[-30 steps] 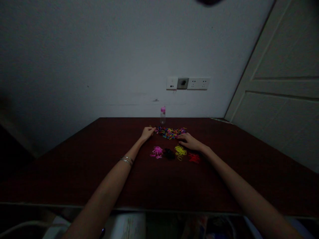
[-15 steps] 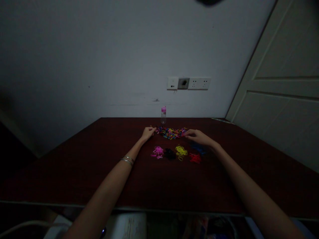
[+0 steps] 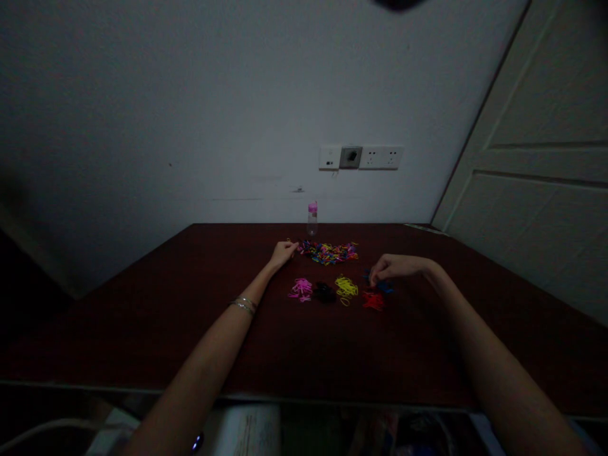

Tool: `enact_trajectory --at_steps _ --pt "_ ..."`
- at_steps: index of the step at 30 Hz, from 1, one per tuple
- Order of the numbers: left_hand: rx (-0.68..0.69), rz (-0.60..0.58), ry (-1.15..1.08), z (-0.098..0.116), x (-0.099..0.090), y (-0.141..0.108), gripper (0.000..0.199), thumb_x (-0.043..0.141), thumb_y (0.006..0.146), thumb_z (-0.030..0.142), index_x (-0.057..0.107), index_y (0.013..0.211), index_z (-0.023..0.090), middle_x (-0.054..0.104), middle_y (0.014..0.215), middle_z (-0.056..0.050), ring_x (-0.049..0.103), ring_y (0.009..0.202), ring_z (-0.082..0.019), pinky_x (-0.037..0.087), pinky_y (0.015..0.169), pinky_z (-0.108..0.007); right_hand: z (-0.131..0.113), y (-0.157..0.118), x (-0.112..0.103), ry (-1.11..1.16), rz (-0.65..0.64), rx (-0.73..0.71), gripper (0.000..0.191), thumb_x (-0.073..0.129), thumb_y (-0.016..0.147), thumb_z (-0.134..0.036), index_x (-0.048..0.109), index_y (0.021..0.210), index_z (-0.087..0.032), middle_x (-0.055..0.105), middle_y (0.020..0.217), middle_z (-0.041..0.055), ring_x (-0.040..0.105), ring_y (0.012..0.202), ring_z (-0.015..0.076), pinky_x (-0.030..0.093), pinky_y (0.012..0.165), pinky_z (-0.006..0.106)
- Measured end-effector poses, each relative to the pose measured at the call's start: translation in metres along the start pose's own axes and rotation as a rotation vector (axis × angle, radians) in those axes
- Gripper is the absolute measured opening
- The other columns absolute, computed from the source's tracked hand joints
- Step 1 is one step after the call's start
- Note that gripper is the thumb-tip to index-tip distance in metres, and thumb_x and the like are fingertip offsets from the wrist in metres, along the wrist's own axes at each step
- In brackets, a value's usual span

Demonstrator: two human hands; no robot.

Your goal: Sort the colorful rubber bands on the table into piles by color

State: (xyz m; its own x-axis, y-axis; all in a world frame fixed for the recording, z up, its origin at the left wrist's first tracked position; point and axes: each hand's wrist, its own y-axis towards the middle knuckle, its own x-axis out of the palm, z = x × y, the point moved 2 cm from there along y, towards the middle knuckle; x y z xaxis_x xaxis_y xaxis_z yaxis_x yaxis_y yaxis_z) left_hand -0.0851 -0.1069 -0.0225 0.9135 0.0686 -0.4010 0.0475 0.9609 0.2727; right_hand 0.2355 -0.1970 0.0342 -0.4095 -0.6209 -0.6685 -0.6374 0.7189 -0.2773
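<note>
A long heap of mixed-colour rubber bands lies across the table. My left hand rests at its left end, thumb and fingertips pressed together; whatever they pinch is too small to make out. Nearer to me are sorted piles of pink bands, black bands, yellow bands and red bands. My right hand hangs over the blue bands, just behind the red pile, with its fingers bent down and closed. It partly covers the blue pile, and its fingertips' contents are hidden.
Behind the heap stands a clear bottle with a pink cap, close to the wall. The dark red table ends at a front edge, with a shelf of things below. Wall sockets and a pale door are beyond.
My right hand has moved from the right end of the mixed heap toward me and to the right, over the blue pile. My left hand has stayed in place.
</note>
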Motion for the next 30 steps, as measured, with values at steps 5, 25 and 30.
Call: enact_trajectory --at_steps 5,25,30 --pt "-0.012 -0.007 0.032 0.003 -0.001 -0.002 0.038 0.05 0.073 0.043 0.067 0.07 0.009 0.042 0.042 0.004 0.035 0.042 -0.007 0.025 0.045 -0.02 0.001 0.001 0.002 0.011 -0.027 0.043 0.021 0.059 0.064 -0.031 0.073 0.069 -0.017 0.069 0.065 0.003 0.057 0.057 0.0132 0.043 0.055 0.023" --pt "0.35 -0.293 0.439 0.036 0.027 -0.003 0.022 0.06 0.067 0.033 0.07 0.075 0.015 0.059 0.061 -0.002 0.048 0.055 -0.011 0.03 0.05 -0.022 0.058 0.017 -0.015 0.192 0.666 0.102 0.025 0.056 0.068 -0.03 0.067 0.083 -0.013 0.068 0.08 0.009 0.06 0.066 0.0158 0.047 0.057 0.025" --pt "0.286 -0.36 0.661 0.046 0.03 -0.012 0.021 0.06 0.068 0.033 0.069 0.083 0.02 0.064 0.078 -0.002 0.055 0.07 -0.014 0.036 0.057 -0.02 0.062 0.021 -0.01 0.222 0.686 0.135 0.025 0.056 0.068 -0.028 0.067 0.085 -0.011 0.067 0.074 0.0077 0.056 0.056 0.0123 0.043 0.048 0.022"
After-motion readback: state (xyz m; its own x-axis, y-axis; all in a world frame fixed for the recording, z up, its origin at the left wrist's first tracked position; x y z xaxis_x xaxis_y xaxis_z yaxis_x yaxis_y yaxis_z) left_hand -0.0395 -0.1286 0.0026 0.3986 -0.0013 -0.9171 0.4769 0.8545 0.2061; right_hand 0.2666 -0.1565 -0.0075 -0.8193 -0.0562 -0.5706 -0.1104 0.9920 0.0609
